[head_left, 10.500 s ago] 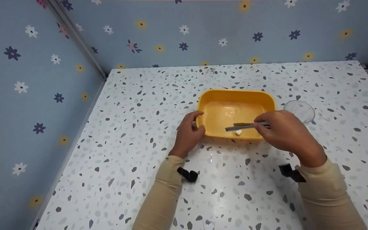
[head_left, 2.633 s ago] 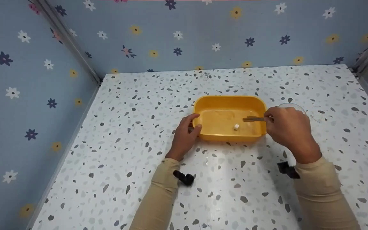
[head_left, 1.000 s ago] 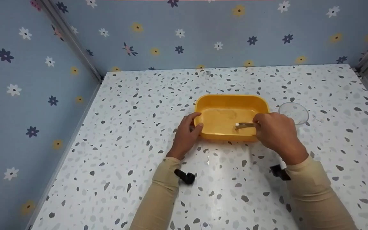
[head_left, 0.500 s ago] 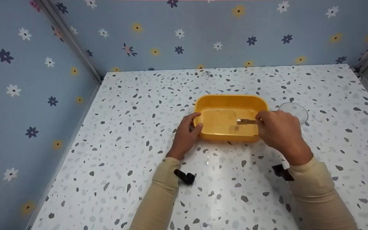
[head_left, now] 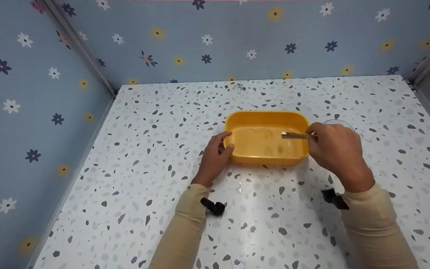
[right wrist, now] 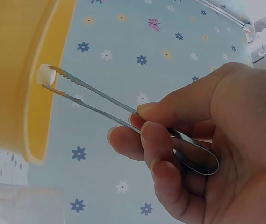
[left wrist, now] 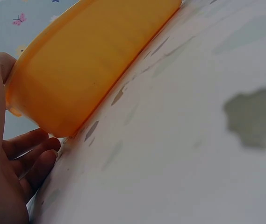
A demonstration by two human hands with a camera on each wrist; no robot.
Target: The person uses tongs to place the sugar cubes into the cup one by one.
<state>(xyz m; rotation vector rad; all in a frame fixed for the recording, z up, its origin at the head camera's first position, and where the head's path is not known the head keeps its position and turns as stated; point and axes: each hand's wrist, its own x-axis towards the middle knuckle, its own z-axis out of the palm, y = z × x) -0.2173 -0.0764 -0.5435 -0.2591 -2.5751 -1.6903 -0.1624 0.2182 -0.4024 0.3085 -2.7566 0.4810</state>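
My left hand (head_left: 214,158) grips the left end of a yellow plastic tub (head_left: 267,161), one finger over its rim. In the left wrist view several fingertips sit low beside the tub's base. My right hand (head_left: 338,151) pinches metal tweezers (head_left: 295,136) with serrated tips, reaching over the tub's right end. Between those tips is a small white cube (right wrist: 46,75), raised above the tub's floor. A clear round dish (head_left: 336,121) stands right of the tub, mostly hidden behind my right hand.
The speckled white table (head_left: 155,149) surrounds the tub. A blue flowered panel (head_left: 237,37) rises at the back, another (head_left: 32,130) on the left. Each wrist carries a small black camera mount (head_left: 213,206).
Earlier the white cube lay on the tub's floor. The tweezers have closed on it and lifted it, and my right hand has moved right and back. My left hand keeps its place.
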